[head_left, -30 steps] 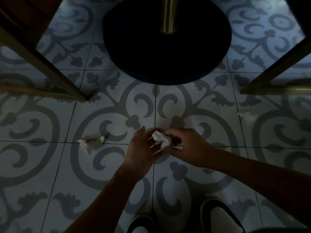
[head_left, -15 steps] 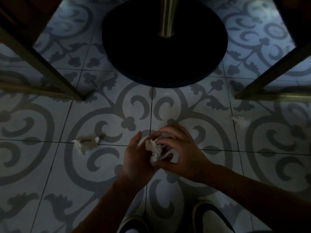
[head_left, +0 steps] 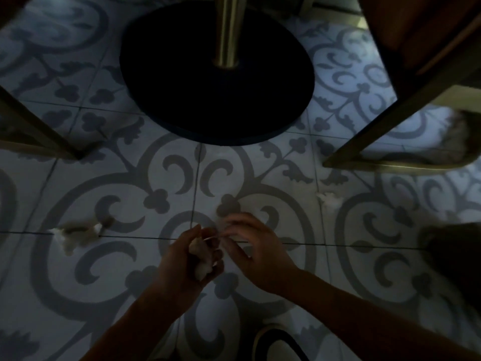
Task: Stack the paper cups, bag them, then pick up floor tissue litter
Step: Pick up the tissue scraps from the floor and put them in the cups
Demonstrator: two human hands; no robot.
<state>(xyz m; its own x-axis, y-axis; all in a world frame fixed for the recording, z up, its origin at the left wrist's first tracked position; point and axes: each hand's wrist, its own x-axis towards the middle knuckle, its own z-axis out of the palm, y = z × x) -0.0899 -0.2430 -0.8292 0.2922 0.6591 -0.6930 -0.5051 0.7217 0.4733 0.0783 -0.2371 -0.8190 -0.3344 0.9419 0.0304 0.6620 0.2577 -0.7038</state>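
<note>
My left hand (head_left: 186,264) is closed around a crumpled white tissue (head_left: 202,267) just above the patterned floor tiles. Close beside it on the right, my right hand (head_left: 256,246) has its fingers spread and holds nothing that I can see. A second crumpled tissue (head_left: 75,234) lies on the floor to the left, well apart from both hands. A third, small tissue scrap (head_left: 329,200) lies on the tile to the right, below a chair leg. No cups or bag are in view.
A round black table base (head_left: 216,82) with a brass post (head_left: 226,29) stands straight ahead. Brass chair legs angle in at the left (head_left: 39,134) and right (head_left: 385,134). My shoe (head_left: 278,342) is at the bottom, and a dark shape (head_left: 453,259) sits at the right edge.
The tissue has passed from between both hands fully into my left hand. My right hand has let go and opened. The view has shifted closer to the floor.
</note>
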